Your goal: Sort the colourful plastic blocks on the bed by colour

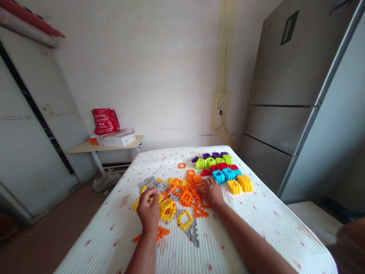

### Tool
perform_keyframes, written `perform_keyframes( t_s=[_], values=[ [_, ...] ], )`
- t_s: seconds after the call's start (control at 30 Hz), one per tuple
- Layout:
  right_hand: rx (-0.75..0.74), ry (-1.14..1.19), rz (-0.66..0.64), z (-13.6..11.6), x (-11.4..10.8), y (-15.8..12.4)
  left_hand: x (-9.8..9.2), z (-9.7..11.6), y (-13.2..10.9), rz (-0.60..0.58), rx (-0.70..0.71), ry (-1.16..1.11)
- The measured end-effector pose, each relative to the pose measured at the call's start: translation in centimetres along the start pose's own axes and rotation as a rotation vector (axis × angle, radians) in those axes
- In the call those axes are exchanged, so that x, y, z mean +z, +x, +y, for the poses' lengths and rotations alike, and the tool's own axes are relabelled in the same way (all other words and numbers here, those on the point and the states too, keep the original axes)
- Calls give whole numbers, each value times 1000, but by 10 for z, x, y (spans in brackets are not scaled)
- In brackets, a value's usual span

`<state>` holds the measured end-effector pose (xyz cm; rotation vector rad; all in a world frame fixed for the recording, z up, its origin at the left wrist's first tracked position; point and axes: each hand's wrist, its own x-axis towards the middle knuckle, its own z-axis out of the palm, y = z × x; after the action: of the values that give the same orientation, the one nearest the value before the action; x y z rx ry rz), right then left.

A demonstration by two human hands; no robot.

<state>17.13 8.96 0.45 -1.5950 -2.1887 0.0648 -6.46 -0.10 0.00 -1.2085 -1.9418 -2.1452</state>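
Matt plastic pieces (pixel 186 198); ribbed table cover (pixel 105 228), perhaps foam.

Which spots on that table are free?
The ribbed white cloth is bare between the right forearm and yellow plastic stacks, and along its left edge. Orange, yellow and grey plastic pieces crowd between the left hand and right hand.

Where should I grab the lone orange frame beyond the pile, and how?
Probably pinch the left rim of the orange frame from above: it seems to lie flat, its open middle leaves a narrow rim, and it sits apart from the pile.
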Motion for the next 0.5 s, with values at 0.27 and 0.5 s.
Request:
perform_keyframes(
  t_s=[0.27,0.5],
  values=[
    [-95,108,-12,-40,30,16,0,-7,3,14,-12,-29],
    [-211,379,137,-28,42,27,-3,-4,4,18,66,-63]
  ],
)
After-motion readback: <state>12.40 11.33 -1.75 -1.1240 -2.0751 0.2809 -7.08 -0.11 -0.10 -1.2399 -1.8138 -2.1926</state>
